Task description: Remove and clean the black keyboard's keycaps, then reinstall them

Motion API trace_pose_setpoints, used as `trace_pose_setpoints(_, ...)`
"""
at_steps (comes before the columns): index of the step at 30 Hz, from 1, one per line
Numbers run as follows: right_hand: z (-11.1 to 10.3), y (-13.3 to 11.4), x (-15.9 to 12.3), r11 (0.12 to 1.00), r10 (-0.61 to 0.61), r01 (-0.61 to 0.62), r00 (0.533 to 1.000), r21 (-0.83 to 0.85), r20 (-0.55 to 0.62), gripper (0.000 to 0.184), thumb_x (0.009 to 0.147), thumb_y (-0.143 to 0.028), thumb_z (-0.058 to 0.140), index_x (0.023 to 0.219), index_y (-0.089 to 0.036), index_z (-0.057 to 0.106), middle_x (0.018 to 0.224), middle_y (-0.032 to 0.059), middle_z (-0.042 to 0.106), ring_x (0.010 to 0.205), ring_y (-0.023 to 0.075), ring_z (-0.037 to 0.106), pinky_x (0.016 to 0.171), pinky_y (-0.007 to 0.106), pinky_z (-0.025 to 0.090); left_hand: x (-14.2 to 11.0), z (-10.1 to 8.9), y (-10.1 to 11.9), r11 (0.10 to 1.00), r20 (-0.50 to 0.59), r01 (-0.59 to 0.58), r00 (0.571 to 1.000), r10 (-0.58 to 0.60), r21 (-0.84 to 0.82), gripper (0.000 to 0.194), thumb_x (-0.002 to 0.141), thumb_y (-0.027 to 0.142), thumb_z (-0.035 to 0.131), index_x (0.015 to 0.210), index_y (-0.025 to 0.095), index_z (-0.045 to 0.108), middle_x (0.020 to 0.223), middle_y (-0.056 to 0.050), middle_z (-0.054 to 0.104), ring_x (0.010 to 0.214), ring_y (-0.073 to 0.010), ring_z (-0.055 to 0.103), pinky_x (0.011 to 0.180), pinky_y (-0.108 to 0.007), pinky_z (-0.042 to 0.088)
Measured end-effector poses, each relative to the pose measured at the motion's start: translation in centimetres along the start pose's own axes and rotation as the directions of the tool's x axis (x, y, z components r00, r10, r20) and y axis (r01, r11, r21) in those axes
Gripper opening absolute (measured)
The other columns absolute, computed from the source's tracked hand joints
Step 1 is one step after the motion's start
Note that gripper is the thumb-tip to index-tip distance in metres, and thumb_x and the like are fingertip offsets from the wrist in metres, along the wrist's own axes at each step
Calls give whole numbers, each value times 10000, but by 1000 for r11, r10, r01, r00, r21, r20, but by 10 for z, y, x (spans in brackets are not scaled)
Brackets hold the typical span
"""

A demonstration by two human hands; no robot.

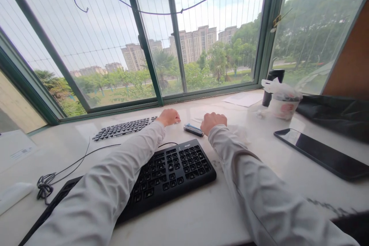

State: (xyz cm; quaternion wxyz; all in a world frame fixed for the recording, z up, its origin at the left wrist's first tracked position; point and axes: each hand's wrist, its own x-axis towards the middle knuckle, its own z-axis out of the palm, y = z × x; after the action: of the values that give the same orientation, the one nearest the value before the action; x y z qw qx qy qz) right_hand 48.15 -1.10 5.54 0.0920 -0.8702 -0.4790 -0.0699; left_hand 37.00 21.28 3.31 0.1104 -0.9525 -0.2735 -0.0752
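My left hand (169, 117) is closed over the far part of the table, beside the right end of the laid-out black keycaps (123, 128). A small whitish bit shows under its fingertips, too unclear to name. My right hand (212, 121) is curled closed, knuckles up, and whatever its fingers hold is hidden. Just left of it lies a small black and blue folded tool (193, 130). Below both hands a black keyboard (173, 169) with its keycaps off lies at an angle, partly covered by my left sleeve.
A coiled black cable (46, 185) lies at the left. To the right are a black phone (319, 152), a bagged white tub (284, 103), a dark bottle (275, 78) and a black bag (334, 115). Paper (243, 99) lies near the window.
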Motion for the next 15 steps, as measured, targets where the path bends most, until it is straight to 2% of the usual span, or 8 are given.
trace_pose_setpoints(5, -13, 11, 3, 997, 72, -72, 997, -5, -14, 335, 842, -306, 480, 1083, -149, 653, 1118, 167, 637, 1034, 259, 602, 866, 370, 410, -9, -15, 15, 1000, -104, -18, 994, 16, -18, 239, 836, 406, 584, 883, 260, 768, 925, -49, 747, 883, -197, 661, 763, -257, 445)
trace_pose_setpoints(9, -35, 31, 3, 986, 160, -161, 987, -49, -26, 391, 835, -367, 524, 1141, -148, 629, 1156, 178, 610, 1072, 281, 576, 908, 412, 384, -29, -41, 26, 999, -227, 3, 974, -15, -52, 301, 894, 434, 502, 1011, 289, 739, 982, -33, 742, 933, -216, 666, 808, -297, 459)
trace_pose_setpoints(10, -41, 38, 3, 980, 184, -185, 983, -73, -23, 422, 825, -403, 546, 1151, -147, 625, 1172, 182, 601, 1095, 300, 560, 927, 441, 367, -37, -49, 28, 998, -267, 8, 963, -25, -65, 307, 899, 438, 494, 1021, 292, 735, 992, -30, 740, 941, -219, 667, 815, -307, 463)
trace_pose_setpoints(12, -47, 52, 3, 964, 236, -235, 972, -120, -11, 517, 772, -480, 614, 1162, -141, 623, 1224, 200, 568, 1157, 354, 508, 941, 498, 345, -58, -67, 34, 991, -401, 10, 914, -62, -130, 276, 882, 443, 529, 975, 301, 746, 966, -18, 745, 905, -224, 677, 802, -327, 479)
trace_pose_setpoints(15, -45, 72, 7, 952, 289, -274, 952, -138, 102, 562, 651, -513, 731, 1073, -147, 669, 1170, 202, 599, 1122, 387, 523, 881, 528, 382, -98, -92, 49, 980, -506, -20, 859, -84, -196, 232, 860, 427, 578, 922, 291, 756, 880, -7, 752, 812, -202, 689, 770, -327, 492)
